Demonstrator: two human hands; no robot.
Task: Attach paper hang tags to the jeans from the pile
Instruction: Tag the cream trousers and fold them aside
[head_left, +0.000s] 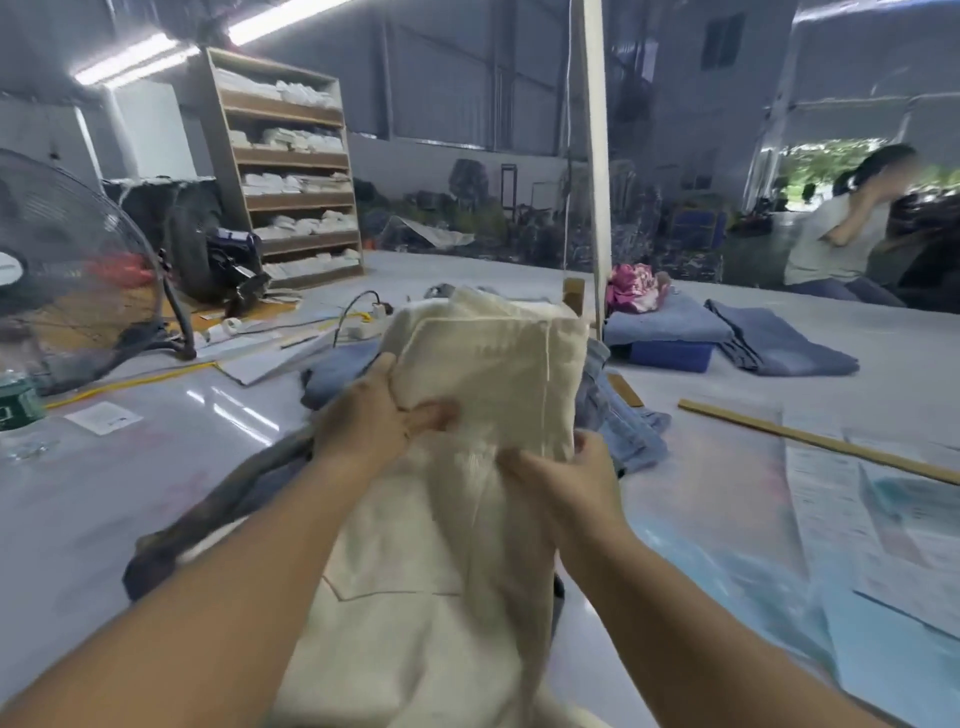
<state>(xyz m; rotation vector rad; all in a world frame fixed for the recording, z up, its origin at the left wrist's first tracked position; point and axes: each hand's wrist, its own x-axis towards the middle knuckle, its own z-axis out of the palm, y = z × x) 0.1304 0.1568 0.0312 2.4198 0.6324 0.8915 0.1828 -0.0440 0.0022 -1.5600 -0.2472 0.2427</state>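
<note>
You hold the cream-coloured soft denim jeans (483, 395) lifted above the glossy grey desk (171, 467). Your left hand (369, 421) pinches the fabric with curled fingers (431, 413); your right hand (566, 478) grips a fold beside it. The cloth is limp and rather heavy, so take it near the waistband.

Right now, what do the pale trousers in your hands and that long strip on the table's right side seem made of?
Cream jeans: likely cotton denim or twill, matte, with stitched seams and soft folds. Long strip: probably wood, tan, flat and straight like a ruler, though it could be cardboard.
</note>
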